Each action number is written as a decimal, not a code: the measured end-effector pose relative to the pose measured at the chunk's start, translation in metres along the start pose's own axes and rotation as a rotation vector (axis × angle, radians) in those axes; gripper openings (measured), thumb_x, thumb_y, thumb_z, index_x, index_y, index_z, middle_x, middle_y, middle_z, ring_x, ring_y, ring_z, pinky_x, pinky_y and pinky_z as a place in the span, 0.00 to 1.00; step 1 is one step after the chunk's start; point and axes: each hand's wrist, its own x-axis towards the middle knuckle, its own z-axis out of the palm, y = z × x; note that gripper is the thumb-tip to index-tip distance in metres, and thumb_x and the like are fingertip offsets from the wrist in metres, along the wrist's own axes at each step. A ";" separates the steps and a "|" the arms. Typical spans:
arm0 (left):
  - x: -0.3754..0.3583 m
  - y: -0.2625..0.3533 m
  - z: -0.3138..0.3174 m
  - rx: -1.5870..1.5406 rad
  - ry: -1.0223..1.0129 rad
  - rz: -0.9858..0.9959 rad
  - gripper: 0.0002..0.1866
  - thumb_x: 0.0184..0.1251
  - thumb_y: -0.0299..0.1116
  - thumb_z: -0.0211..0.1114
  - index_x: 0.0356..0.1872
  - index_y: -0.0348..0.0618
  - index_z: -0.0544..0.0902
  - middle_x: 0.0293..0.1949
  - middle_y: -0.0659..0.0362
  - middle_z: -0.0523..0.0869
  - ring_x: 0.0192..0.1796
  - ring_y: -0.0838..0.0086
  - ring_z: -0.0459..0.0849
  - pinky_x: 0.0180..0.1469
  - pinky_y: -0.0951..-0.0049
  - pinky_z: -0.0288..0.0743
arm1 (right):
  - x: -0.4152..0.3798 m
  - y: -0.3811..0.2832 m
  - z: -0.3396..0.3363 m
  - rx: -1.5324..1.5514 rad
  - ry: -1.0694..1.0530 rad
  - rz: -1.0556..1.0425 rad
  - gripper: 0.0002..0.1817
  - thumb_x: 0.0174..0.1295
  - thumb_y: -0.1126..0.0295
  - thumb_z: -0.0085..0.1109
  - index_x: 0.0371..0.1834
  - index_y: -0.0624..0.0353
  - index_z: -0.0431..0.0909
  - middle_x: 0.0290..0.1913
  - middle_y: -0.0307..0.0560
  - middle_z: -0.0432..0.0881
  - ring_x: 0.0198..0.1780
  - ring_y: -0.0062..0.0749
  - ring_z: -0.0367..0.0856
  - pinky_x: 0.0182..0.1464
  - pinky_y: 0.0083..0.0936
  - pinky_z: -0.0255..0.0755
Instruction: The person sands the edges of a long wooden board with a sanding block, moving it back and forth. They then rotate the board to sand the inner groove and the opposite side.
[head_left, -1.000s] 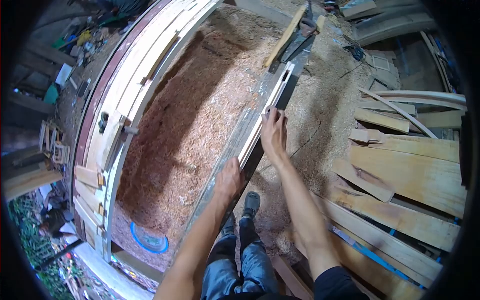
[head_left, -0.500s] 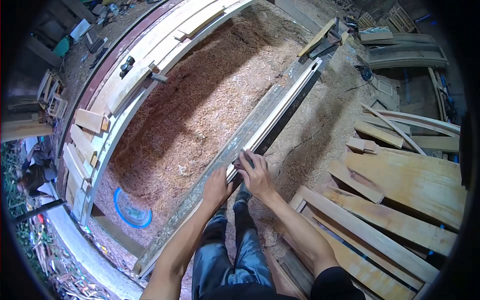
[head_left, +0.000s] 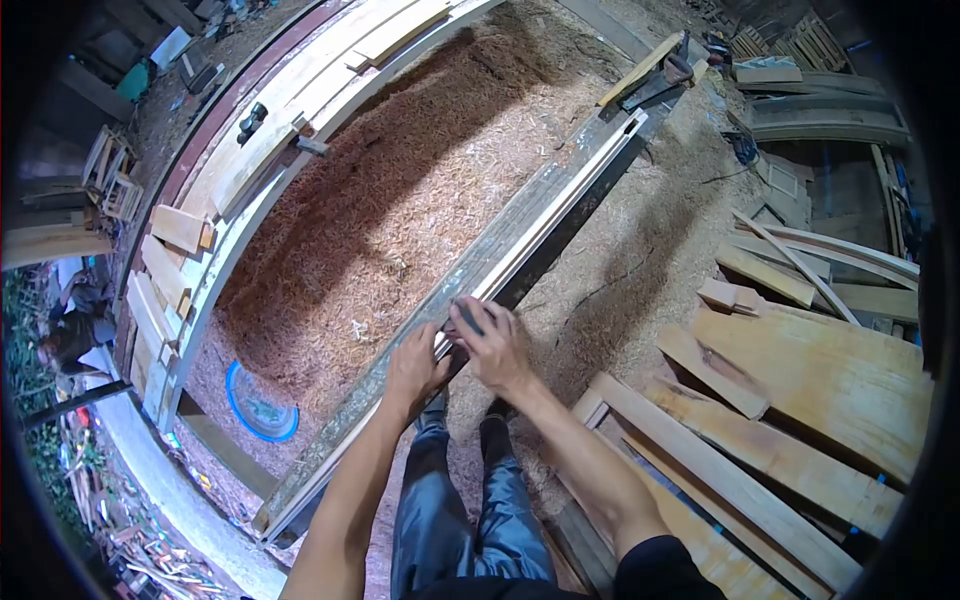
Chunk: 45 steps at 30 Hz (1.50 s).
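Observation:
A long, narrow wooden strip point(head_left: 560, 205) lies along a weathered beam point(head_left: 500, 232) running from lower left to upper right. My left hand point(head_left: 412, 365) is closed at the strip's left edge, its fingertips partly hidden. Just to its right, my right hand point(head_left: 488, 345) has its fingers curled over a small dark object point(head_left: 458, 318) on top of the strip. What this object is I cannot make out. The two hands are close together. At the far end of the beam sits a dark hand plane or clamp-like tool point(head_left: 655, 85) beside a yellowish wood piece point(head_left: 640, 70).
Wood shavings point(head_left: 400, 230) cover the ground. A curved bench point(head_left: 250, 175) with boards stands at the left, a blue-rimmed round object point(head_left: 262, 402) near its lower end. Boards point(head_left: 820, 370) are piled at the right. Another person point(head_left: 75, 325) is at the far left.
Both hands have moved slightly toward the lower left along the strip, still close together. My feet have shifted, and the camera view has moved a little.

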 end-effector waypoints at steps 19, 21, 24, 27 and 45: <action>-0.001 -0.001 0.006 0.179 -0.111 -0.072 0.23 0.56 0.39 0.70 0.48 0.42 0.71 0.43 0.46 0.81 0.45 0.47 0.81 0.45 0.52 0.77 | 0.033 0.148 -0.037 -0.063 -0.174 -0.026 0.26 0.65 0.76 0.54 0.67 0.48 0.68 0.53 0.49 0.81 0.54 0.43 0.76 0.58 0.36 0.74; 0.000 0.001 0.005 0.188 -0.128 -0.094 0.22 0.56 0.39 0.70 0.47 0.42 0.71 0.43 0.46 0.81 0.45 0.47 0.81 0.44 0.52 0.77 | 0.066 0.204 -0.057 -0.198 -0.311 0.202 0.20 0.65 0.74 0.54 0.61 0.52 0.70 0.55 0.49 0.78 0.45 0.41 0.75 0.51 0.37 0.73; 0.000 -0.005 0.009 0.182 -0.098 -0.063 0.22 0.56 0.40 0.70 0.46 0.41 0.71 0.41 0.46 0.81 0.45 0.47 0.81 0.44 0.53 0.76 | 0.081 0.230 -0.052 -0.323 -0.020 0.352 0.15 0.67 0.74 0.50 0.57 0.58 0.71 0.50 0.45 0.76 0.48 0.38 0.72 0.48 0.32 0.68; -0.001 -0.004 0.006 0.167 -0.106 -0.045 0.23 0.55 0.39 0.70 0.46 0.41 0.71 0.40 0.46 0.80 0.45 0.48 0.81 0.43 0.52 0.76 | 0.074 0.177 -0.045 -0.292 -0.309 0.371 0.20 0.63 0.76 0.53 0.60 0.66 0.71 0.57 0.52 0.75 0.51 0.37 0.72 0.57 0.33 0.68; 0.203 0.137 0.062 0.078 0.053 -0.042 0.17 0.54 0.27 0.64 0.43 0.41 0.69 0.43 0.48 0.79 0.46 0.51 0.83 0.45 0.54 0.80 | 0.121 0.260 -0.078 -0.156 -0.307 0.323 0.21 0.67 0.69 0.54 0.63 0.61 0.74 0.63 0.53 0.75 0.50 0.40 0.73 0.55 0.33 0.69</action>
